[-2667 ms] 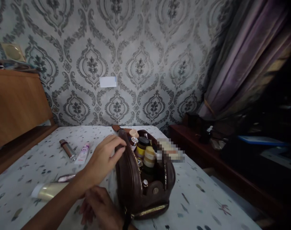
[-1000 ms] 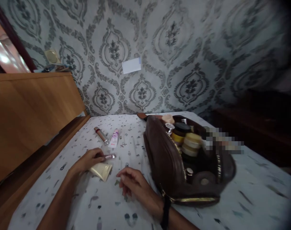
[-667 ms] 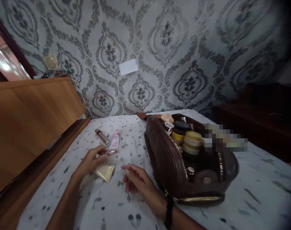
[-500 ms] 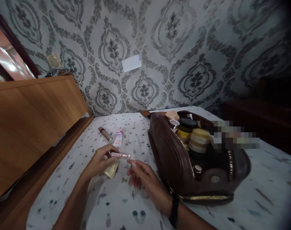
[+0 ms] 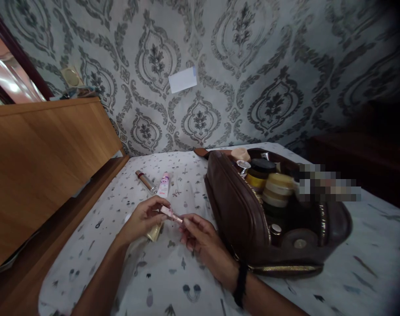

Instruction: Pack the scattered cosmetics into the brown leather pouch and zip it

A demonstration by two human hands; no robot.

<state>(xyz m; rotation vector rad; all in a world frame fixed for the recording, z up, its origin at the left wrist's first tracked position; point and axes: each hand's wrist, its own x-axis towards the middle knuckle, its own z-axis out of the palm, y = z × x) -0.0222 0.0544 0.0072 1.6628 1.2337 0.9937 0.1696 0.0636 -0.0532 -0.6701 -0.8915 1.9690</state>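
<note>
A slim pink lip gloss tube point(image 5: 167, 211) lies between my two hands over the bed. My left hand point(image 5: 145, 218) pinches its pink end between thumb and fingers. At the other, rose-gold end, the thumb and fingertips of my right hand point(image 5: 201, 239) are closed on it. Below my left hand rests a pale yellow squeeze tube point(image 5: 154, 233), partly covered by the hand. Just beyond are a pink and white tube point(image 5: 163, 184) and a brown cylindrical cosmetic tube point(image 5: 145, 180) with a clear end, both on the sheet.
To the right stands an unzipped brown leather toiletry bag point(image 5: 232, 210), holding several jars, among them a yellow jar with a black lid point(image 5: 261, 173). A wooden panel point(image 5: 55, 145) borders the left side. Patterned wallpaper point(image 5: 200, 118) rises behind the bed.
My right hand has come up to the tube's free end and closed on it. The tube now tilts down to the right. The view has shifted slightly.
</note>
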